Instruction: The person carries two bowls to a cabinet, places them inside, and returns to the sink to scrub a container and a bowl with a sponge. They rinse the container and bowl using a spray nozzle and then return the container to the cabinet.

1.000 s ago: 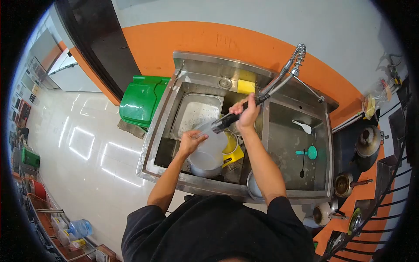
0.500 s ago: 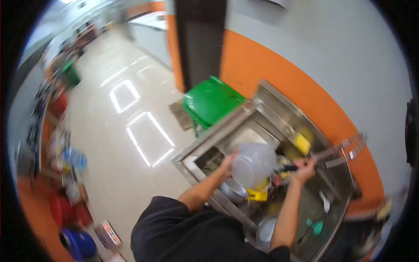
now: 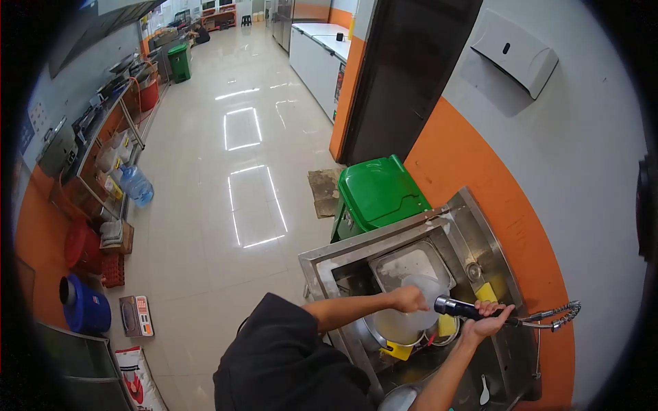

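Observation:
My right hand (image 3: pixel 488 320) is wrapped round the black handle of a spray faucet (image 3: pixel 458 307), its nozzle pointing left. In front of the nozzle is a translucent plastic tub (image 3: pixel 396 327), over the stainless steel sink (image 3: pixel 315 264). My left hand (image 3: pixel 409 299) is closed at the tub's upper edge; its fingertips are hidden. Below the tub lie a yellow cloth or sponge (image 3: pixel 397 351) and a metal pan, partly covered. Another yellow sponge (image 3: pixel 486 292) rests on the sink's back ledge. A white spoon (image 3: pixel 484 390) lies in the right part of the sink.
A green lidded bin (image 3: pixel 380 192) stands against the sink's far end. On the left are a water bottle (image 3: pixel 136 185), a blue drum (image 3: pixel 86 305) and a scale (image 3: pixel 136 316). A paper dispenser (image 3: pixel 515 53) hangs on the wall; a tiled aisle (image 3: pixel 205 226) runs ahead.
The view has swung, showing more of the room. The tub has tipped, and my left hand has shifted from its side to its upper edge. The spray nozzle now points at the tub.

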### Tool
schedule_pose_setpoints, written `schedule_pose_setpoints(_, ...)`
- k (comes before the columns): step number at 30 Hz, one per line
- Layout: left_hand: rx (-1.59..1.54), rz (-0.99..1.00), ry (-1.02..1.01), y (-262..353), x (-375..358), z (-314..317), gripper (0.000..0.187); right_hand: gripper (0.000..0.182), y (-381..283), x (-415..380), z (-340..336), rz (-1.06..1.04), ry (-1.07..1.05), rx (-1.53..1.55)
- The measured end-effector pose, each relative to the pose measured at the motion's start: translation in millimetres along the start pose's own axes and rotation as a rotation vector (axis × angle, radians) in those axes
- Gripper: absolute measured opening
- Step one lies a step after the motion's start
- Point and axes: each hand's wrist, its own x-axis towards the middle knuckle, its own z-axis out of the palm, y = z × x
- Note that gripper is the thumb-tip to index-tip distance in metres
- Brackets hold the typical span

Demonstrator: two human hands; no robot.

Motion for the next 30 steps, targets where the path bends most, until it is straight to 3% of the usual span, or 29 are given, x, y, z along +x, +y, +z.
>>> schedule_pose_setpoints(5, 0.332, 0.045, -0.094, 9.8, 6.2, 16.6, 0.028, 0.049, 6.4, -0.3, -14.5, 0.004, -0.003, -0.109)
schedule_pose_setpoints(7, 0.522, 0.281, -0.232, 10.1, 3.4, 22.6, 0.028, 0.049, 12.7, 10.5, -32.8, -0.037, 0.007, -0.138)
schedule_pose_setpoints(9, 0.472, 0.395, -0.249, -1.4, 0.8, 31.0, 0.028, 0.045, 17.2, 31.3, -69.7, -0.114, -0.028, -0.177)
schedule_pose_setpoints(10, 0.486, 0.449, -0.201, -10.0, -2.5, 32.7, 0.026, 0.04, 11.7, 23.0, -46.5, -0.102, 0.233, -0.304)
schedule_pose_setpoints(11, 0.635, 0.493, -0.249, -24.2, 0.1, 35.0, 0.022, 0.037, 14.5, 28.7, -59.7, -0.084, 0.181, -0.335)
schedule_pose_setpoints(12, 0.423, 0.473, -0.131, -34.1, -5.8, 33.5, 0.02, 0.038, 15.3, 29.4, -64.6, -0.055, 0.157, -0.3)
schedule_pose_setpoints(13, 0.385, 0.403, -0.114, -46.2, -4.0, 38.1, 0.019, 0.041, 13.1, 23.0, -66.6, 0.035, -0.017, -0.166)
schedule_pose_setpoints(14, 0.455, 0.246, -0.163, -24.5, -6.6, 27.9, 0.02, 0.046, 20.4, 22.1, -63.8, 0.024, 0.046, -0.187)
schedule_pose_setpoints(15, 0.408, 0.246, -0.172, -5.1, -12.1, 27.8, 0.02, 0.05, 18.7, 11.8, -56.6, 0.063, -0.112, -0.006)
schedule_pose_setpoints(18, 0.37, 0.326, -0.261, 26.6, -21.9, 29.4, 0.02, 0.052, 23.5, 25.3, -52.8, -0.111, -0.007, 0.096)
schedule_pose_setpoints(21, 0.371, 0.39, -0.327, 16.2, -24.4, 29.7, 0.022, 0.052, 23.3, 36.6, -68.1, -0.309, -0.025, -0.034)
schedule_pose_setpoints(24, 0.438, 0.342, -0.288, 0.4, -20.1, 15.3, 0.024, 0.052, 18.5, 31.8, -75.4, -0.305, 0.016, -0.156)
schedule_pose_setpoints(27, 0.465, 0.325, -0.251, -5.2, -9.9, 19.9, 0.03, 0.052, 24.1, 17.8, -69.0, -0.082, -0.03, -0.048)
schedule_pose_setpoints(30, 0.517, 0.373, -0.399, 8.4, -16.6, 43.3, 0.029, 0.052, 28.8, 25.6, -58.5, -0.145, -0.009, 0.09)
